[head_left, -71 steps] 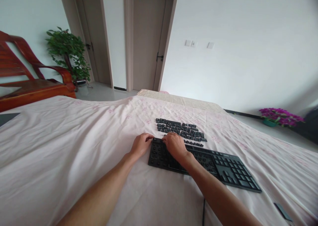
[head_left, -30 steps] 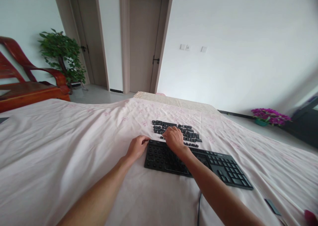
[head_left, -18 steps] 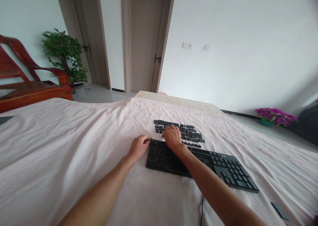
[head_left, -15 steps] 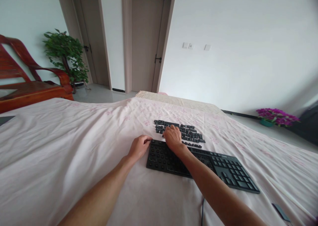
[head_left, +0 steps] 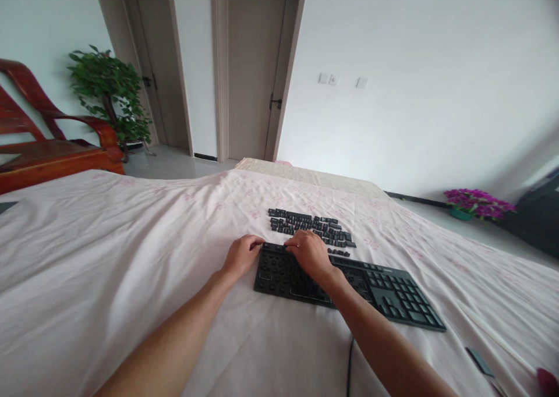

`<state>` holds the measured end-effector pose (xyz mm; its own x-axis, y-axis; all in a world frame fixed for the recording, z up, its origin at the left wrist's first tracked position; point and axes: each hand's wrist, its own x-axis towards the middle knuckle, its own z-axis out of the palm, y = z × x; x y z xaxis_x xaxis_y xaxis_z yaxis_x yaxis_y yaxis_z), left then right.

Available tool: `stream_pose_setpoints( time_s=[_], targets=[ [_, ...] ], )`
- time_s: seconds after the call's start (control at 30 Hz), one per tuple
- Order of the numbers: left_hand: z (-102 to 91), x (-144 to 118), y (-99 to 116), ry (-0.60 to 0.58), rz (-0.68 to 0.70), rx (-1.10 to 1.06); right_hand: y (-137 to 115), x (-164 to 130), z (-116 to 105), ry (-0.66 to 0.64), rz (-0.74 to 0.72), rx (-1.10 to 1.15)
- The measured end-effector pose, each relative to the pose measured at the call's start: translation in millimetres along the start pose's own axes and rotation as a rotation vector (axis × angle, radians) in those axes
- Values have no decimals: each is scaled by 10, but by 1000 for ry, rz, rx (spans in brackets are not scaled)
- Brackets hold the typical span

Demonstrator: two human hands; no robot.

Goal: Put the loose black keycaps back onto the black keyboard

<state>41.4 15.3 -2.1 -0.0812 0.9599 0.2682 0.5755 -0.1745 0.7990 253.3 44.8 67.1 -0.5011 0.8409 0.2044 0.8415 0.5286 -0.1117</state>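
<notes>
One keyboard (head_left: 371,283) lay before me on the rumpled sheet (head_left: 183,228), its long axis running left to right with the right end nearer. My left hand (head_left: 241,256) touched its far left corner; my right hand (head_left: 309,251), at the far edge, was closer to the loose keys (head_left: 299,216) just beyond. Each had thumb and fingers drawn close, but I couldn't tell whether either pinched anything. A chair (head_left: 109,132) stood far left, purple flowers (head_left: 478,202) far right.
</notes>
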Motion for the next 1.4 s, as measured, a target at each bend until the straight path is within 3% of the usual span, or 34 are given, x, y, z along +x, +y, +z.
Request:
stream_pose_setpoints(
  time_s=[0.53,1.07,1.27,1.4],
  targets=[
    [-10,-5,20,-2,-13,-5,-59,22,43,-64,13,6],
    [-20,-5,35,-8,-2,0,-188,-149,92,-30,-153,-257],
    [-12,1,9,-6,2,-8,-282,-242,179,-8,-152,-356],
    [-13,4,7,-3,5,-18,-255,-225,170,-14,-124,-287]
  ],
)
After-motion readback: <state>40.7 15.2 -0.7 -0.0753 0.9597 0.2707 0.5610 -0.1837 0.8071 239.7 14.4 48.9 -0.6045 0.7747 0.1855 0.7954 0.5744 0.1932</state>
